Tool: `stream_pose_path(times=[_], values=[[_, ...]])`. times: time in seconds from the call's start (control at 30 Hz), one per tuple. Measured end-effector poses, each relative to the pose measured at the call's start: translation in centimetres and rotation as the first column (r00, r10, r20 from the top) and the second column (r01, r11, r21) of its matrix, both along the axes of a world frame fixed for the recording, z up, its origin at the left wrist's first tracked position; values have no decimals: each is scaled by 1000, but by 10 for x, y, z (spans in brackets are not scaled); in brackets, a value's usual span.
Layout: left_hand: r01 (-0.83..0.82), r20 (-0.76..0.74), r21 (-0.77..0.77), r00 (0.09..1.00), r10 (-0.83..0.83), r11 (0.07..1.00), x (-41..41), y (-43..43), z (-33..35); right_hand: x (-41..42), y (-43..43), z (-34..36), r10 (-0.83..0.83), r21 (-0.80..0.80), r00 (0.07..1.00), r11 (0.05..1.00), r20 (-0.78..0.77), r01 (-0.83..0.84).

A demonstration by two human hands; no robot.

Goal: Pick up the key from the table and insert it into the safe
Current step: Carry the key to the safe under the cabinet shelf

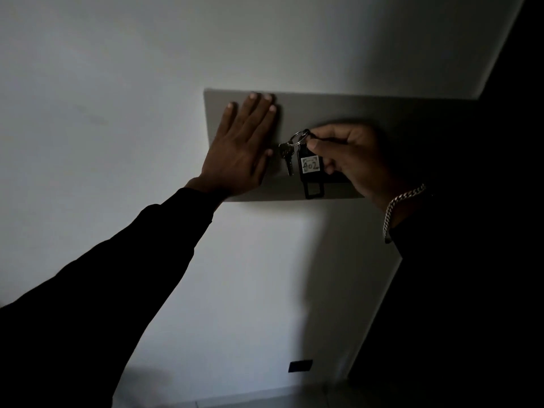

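- My left hand [240,145] lies flat and open, fingers spread, pressed against the grey safe panel [338,110] on the wall; it grips nothing.
- My right hand [350,159] is pinched shut on the key ring [298,138], just right of the left hand, the two almost touching.
- A small key [287,159] hangs from the ring between my hands, its long axis vertical, tip pointing down, close against the panel.
- The black tag [310,169] marked 402 dangles beside it, also vertical.
- I cannot see a keyhole; my fingertips may hide it.
- I judge the right hand, being nearer, must turn a key toward the panel.
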State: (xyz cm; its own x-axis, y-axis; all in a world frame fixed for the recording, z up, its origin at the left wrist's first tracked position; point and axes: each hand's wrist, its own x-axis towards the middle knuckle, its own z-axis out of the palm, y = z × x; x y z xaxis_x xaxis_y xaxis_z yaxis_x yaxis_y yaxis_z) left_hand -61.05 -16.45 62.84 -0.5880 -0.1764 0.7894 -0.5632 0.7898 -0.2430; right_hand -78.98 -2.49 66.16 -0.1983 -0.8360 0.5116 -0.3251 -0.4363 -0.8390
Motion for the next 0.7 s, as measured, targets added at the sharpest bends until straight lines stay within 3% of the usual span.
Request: stream_pose_path(times=[0.23, 0.43, 0.7], values=[[-78, 24, -188, 996, 83, 979, -69, -12, 11, -82, 4, 22, -62, -73, 997, 996, -36, 60], [-224, -80, -344, 975, 209, 912, -92, -28, 2, -122, -6, 40, -35, -132, 997, 991, -70, 25], [-240, -140, -403, 970, 200, 883, -95, -34, -1, -135, -31, 36, -24, -135, 999, 991, -28, 20]])
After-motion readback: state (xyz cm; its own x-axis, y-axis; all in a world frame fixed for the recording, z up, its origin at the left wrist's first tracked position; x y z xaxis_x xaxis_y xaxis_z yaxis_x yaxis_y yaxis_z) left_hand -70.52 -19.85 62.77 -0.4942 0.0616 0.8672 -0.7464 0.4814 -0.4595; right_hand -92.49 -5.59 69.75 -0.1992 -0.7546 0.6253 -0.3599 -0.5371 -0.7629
